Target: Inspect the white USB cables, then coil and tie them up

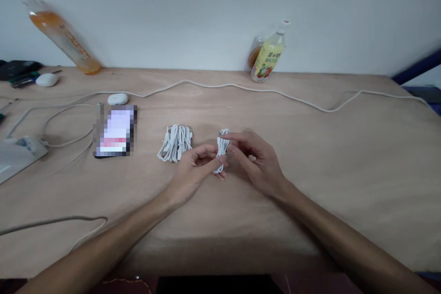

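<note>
Two hands are positioned over one wooden table (344, 156), in front of one pale wall (155, 18). The left hand (195, 165) holds one coiled white cable bundle (223, 145), with the thumb pressed on its lower part and the other fingers behind it. The bundle is located between the two hands, at the near-centre of the table. The right hand (259, 160) is bent, with the index fingertip at the upper end of the same bundle and the thumb just beside it; whether these two digits pinch the bundle cannot be told. One group of coiled white cables (175, 142) lies on the table, immediately left of the held bundle; its coils overlap, and the number of separate units cannot be determined. One phone (115, 131) lies further left, its screen lit but pixelated. Two rounded white cases are present: one case (117, 98) just beyond the phone, and a second case (47, 80) at the far left. Two bottles stand near the wall: one orange bottle (65, 41) at the left and one yellow-labelled bottle (270, 57) right of centre, the latter with one clear container (255, 53) partly hidden behind it. One long white cable (230, 85) crosses the table from side to side, between the bottles and the cable group.
</note>
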`<state>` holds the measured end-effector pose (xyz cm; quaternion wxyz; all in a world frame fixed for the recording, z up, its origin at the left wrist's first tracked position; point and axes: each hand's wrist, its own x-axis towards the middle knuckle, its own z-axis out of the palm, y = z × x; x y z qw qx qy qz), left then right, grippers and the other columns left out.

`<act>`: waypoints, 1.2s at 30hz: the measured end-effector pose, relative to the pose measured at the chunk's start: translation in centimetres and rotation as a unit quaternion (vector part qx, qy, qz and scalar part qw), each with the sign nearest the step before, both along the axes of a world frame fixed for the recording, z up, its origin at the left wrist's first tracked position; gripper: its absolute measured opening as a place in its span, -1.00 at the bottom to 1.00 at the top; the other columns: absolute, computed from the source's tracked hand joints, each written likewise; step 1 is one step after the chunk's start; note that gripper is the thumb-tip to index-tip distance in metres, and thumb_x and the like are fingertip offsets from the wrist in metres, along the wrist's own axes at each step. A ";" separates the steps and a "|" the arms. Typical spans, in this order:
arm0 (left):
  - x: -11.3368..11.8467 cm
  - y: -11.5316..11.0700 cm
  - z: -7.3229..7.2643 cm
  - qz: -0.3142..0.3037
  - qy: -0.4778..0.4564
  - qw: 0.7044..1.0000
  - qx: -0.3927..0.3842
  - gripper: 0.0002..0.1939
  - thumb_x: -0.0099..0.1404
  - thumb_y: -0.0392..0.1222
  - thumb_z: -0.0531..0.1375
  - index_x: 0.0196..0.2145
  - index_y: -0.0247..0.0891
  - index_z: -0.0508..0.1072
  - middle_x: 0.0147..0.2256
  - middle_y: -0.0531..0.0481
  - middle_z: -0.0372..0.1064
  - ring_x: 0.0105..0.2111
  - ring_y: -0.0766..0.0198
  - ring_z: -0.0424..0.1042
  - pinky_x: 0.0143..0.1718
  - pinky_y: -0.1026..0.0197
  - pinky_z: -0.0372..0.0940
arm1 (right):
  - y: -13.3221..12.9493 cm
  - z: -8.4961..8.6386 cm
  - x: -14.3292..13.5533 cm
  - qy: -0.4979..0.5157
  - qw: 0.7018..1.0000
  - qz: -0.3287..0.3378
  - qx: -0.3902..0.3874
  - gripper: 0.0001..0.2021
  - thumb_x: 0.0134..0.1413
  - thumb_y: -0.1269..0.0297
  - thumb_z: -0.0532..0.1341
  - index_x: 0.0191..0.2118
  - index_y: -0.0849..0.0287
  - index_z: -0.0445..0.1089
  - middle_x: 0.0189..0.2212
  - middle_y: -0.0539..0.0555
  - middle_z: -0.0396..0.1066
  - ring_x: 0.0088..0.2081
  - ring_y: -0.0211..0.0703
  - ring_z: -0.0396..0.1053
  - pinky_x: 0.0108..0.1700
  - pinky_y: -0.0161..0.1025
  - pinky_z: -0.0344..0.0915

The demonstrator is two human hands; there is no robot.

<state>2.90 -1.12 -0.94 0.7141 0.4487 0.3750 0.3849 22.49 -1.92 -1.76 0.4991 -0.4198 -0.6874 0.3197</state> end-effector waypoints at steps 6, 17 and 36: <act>0.0 0.1 0.1 -0.014 0.012 1.000 -0.011 -0.67 0.15 -0.04 0.59 -0.30 -0.29 0.63 -0.40 0.06 0.58 -0.47 0.33 0.57 -0.35 0.27 0.56 | 0.3 -0.3 0.4 -0.056 0.998 0.001 0.037 -0.70 0.44 0.46 0.25 0.06 -0.06 0.64 -0.22 0.02 0.45 -0.27 -0.20 0.41 -0.28 -0.25 0.38; 0.1 0.1 0.0 -0.003 -0.006 0.999 -0.036 -0.69 0.10 -0.13 0.61 -0.31 -0.29 0.64 -0.43 0.07 0.59 -0.49 0.33 0.60 -0.37 0.30 0.56 | 0.3 -0.4 0.2 0.005 1.000 -0.005 0.006 -0.82 0.39 0.44 0.32 -0.09 -0.01 0.63 -0.23 -0.01 0.45 -0.33 -0.24 0.38 -0.35 -0.27 0.31; -0.2 0.1 -0.5 -0.038 -0.028 0.999 -0.010 -0.66 0.31 -0.01 0.51 -0.11 -0.32 0.69 -0.24 -0.13 0.72 -0.41 0.25 0.67 -0.30 0.23 0.61 | -0.1 -0.6 0.0 0.033 0.998 -0.034 -0.049 -0.88 0.41 0.29 0.31 -0.02 0.03 0.58 -0.27 -0.02 0.51 -0.37 -0.23 0.39 -0.34 -0.21 0.29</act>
